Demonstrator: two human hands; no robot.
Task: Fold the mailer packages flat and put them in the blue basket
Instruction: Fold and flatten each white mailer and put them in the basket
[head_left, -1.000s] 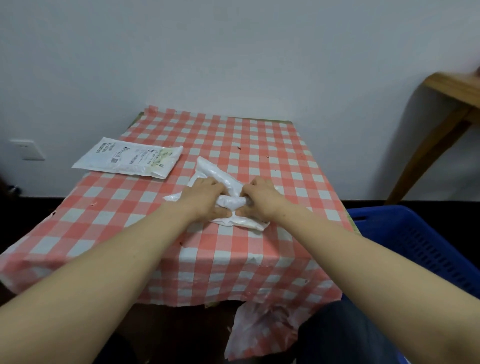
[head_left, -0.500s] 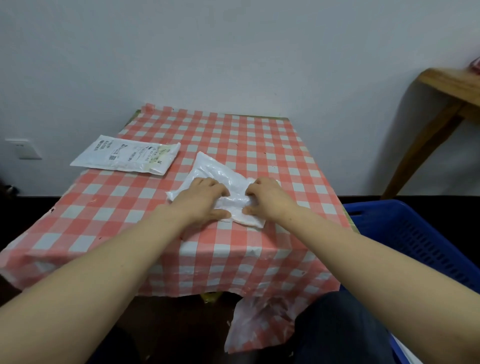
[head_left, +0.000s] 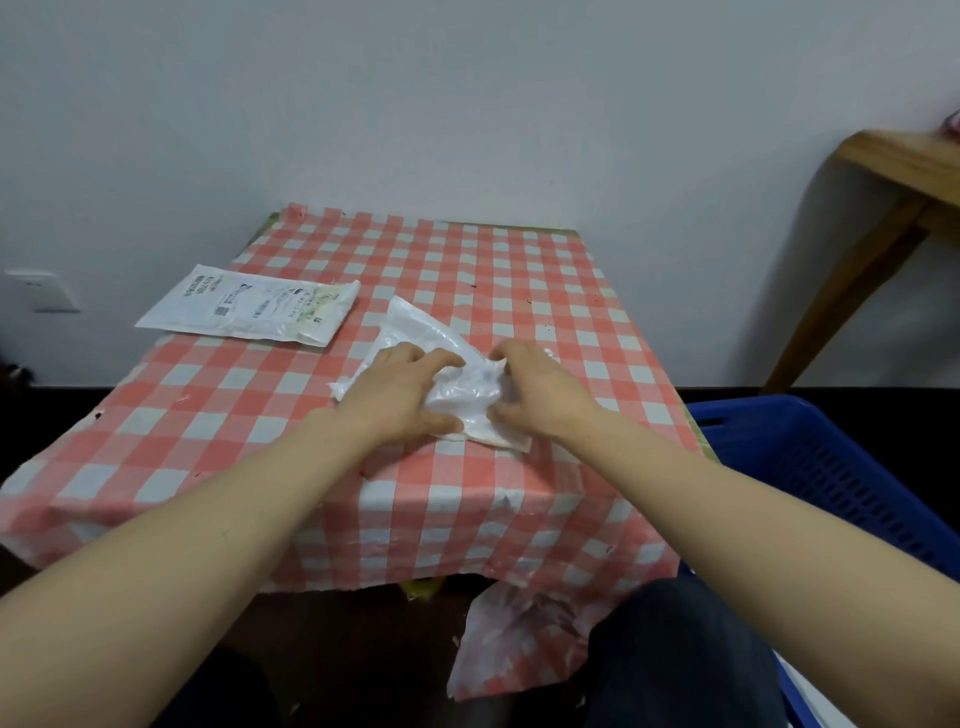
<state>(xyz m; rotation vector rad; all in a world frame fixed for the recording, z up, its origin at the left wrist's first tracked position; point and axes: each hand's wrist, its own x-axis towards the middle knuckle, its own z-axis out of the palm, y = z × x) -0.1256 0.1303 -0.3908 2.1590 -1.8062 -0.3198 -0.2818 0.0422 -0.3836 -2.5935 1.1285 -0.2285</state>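
Note:
A crumpled white plastic mailer (head_left: 422, 328) lies in the middle of the red-checked table (head_left: 519, 280), partly folded over on itself. My left hand (head_left: 397, 397) lies on its left half with the fingers spread, pressing it down. My right hand (head_left: 543, 392) is on the mailer's right end, with fingers and thumb curled round the bunched plastic. A second mailer (head_left: 249, 310), flat with printed labels, lies at the table's left side, apart from both hands. The blue basket (head_left: 810, 457) stands low at the right, beside the table.
The checked cloth hangs over the table's near edge, with a torn flap (head_left: 519, 639) dangling. A wooden table (head_left: 904, 171) stands at the far right against the white wall. A wall socket (head_left: 41, 290) is at the left. My dark-trousered knee (head_left: 685, 660) is below right.
The hands have moved slightly apart over the white mailer. My left fingers have stretched out over the plastic, and the bunched fold between the hands lies lower and flatter.

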